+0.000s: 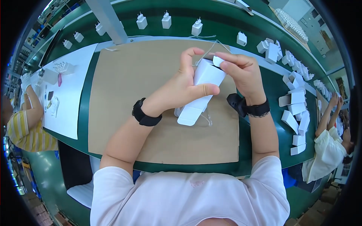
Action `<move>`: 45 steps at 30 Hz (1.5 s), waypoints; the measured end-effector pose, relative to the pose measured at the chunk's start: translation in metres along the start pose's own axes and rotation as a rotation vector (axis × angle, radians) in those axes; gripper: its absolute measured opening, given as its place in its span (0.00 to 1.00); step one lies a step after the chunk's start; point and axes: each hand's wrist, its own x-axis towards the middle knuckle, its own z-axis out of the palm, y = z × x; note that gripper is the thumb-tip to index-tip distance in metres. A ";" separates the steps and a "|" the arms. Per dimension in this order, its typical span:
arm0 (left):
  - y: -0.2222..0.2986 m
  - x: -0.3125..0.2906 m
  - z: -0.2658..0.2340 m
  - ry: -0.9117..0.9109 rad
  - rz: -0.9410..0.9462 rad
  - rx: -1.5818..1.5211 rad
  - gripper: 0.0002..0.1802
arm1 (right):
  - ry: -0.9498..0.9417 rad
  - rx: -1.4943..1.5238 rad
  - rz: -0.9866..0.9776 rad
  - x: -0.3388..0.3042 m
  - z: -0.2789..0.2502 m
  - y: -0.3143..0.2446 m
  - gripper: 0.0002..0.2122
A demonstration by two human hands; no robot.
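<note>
A small white carton [208, 77] is tilted over the brown cardboard sheet [128, 98]. One end flap hangs open toward me, and the far end is open too. My left hand [175, 90] is wrapped around the carton's left side, thumb across its near face. At the far end my right hand [243, 71] pinches a small white flap between thumb and fingers. Thin pale cord shows behind the carton, and a clear loop [208, 120] pokes out below it. What the carton contains is hidden. Black bands circle both my wrists.
White plug adapters [166, 20] stand spaced along the green bench's far side, with more clustered at right. A pile of open white cartons [296, 109] lies right of the cardboard. A grey post [107, 20] rises at far left. Other people sit at left and right.
</note>
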 end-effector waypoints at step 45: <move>-0.019 -0.003 -0.016 0.189 0.028 0.122 0.36 | 0.065 -0.269 0.027 0.017 0.024 0.007 0.08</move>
